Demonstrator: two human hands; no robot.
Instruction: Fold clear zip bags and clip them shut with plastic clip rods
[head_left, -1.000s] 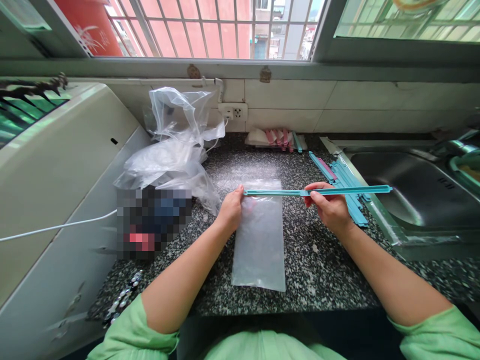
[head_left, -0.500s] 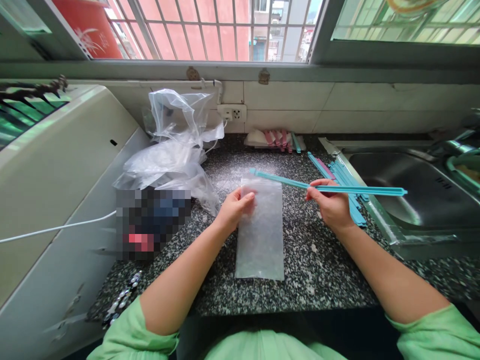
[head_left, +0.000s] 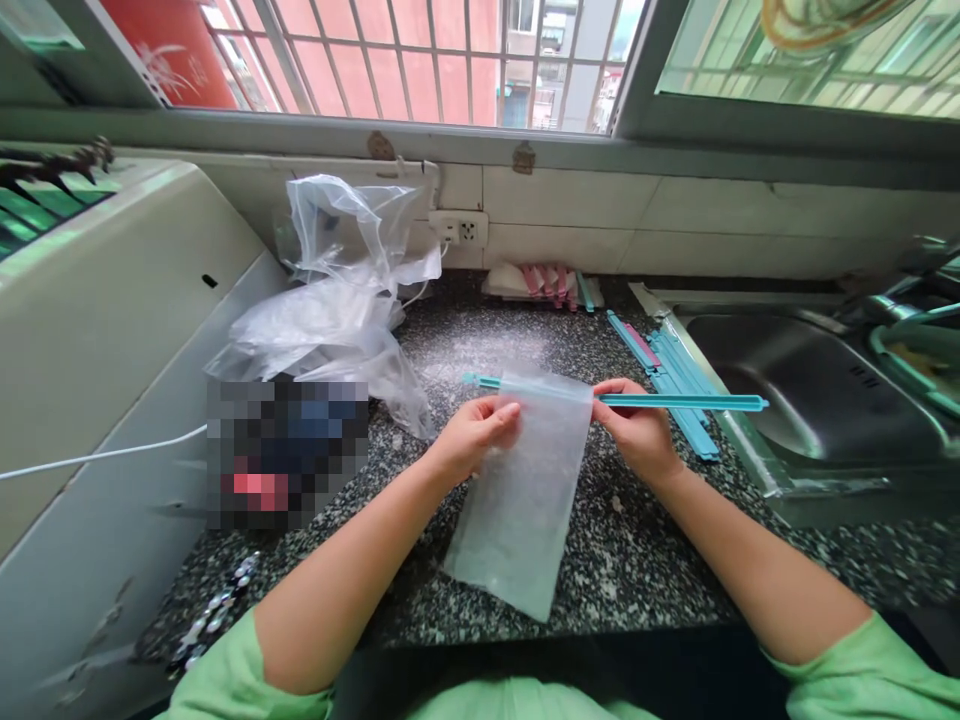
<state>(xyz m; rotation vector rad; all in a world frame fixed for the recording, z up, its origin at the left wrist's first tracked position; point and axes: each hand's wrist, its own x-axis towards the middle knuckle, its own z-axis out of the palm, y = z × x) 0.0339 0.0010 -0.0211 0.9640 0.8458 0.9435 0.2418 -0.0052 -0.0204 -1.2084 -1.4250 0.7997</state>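
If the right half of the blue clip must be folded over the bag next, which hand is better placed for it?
The right hand, I would judge: it holds the blue clip near its middle, where that half begins, while the left hand is occupied with pinching the clear bag.

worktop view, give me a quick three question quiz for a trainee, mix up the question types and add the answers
1. True or false: the left hand is empty.
2. What colour is the sealing clip in the right hand? a) pink b) teal c) white
3. Fill in the missing word: the pile of loose clips lies beside the metal ____.

Key: 1 false, it grips the clear plastic bag; 2 b; 3 sink.
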